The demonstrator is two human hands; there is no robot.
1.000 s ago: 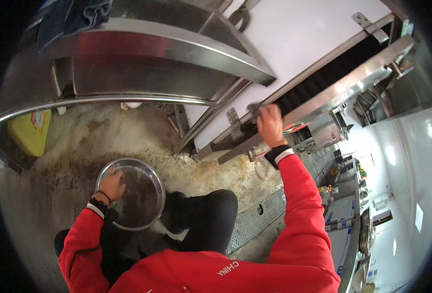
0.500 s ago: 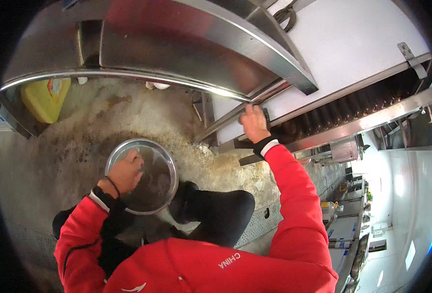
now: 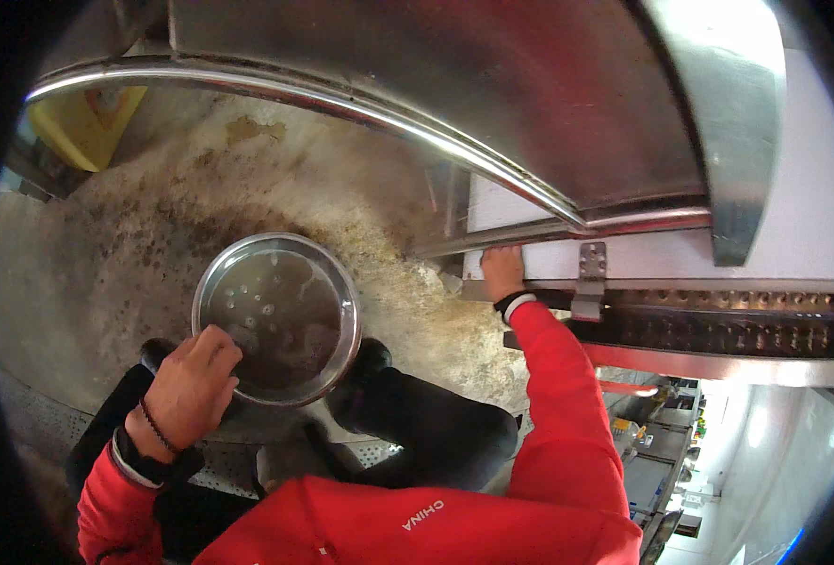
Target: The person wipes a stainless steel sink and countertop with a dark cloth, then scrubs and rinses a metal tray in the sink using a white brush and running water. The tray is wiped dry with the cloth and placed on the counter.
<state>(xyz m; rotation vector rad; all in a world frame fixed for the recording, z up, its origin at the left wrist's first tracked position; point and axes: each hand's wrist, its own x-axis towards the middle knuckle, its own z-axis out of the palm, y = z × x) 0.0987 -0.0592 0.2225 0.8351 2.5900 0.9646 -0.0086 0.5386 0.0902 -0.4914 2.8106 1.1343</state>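
A round steel basin (image 3: 349, 301) of murky water with some foam stands on the floor in front of my legs. My left hand (image 3: 189, 388) is over its near left rim, fingers curled in; whether it grips the rim or holds anything is hidden. On the right, my right hand (image 3: 502, 273) is against the lower left end of a white panel (image 3: 544, 250), beneath a steel bar (image 3: 492, 241). Its fingers are bent and close together, and what lies under them does not show.
A large curved steel housing (image 3: 417, 85) with a bright rim overhangs the far side. A metal bracket (image 3: 590, 280) sits right of my right hand, above a dark slotted trough (image 3: 718, 325). At far left lies a yellow plastic container (image 3: 87, 127). The concrete floor (image 3: 134, 245) is stained.
My left hand has drawn back from above the basin to its near left rim. My right hand has moved down along the white panel. The view has shifted, with the steel housing now closer.
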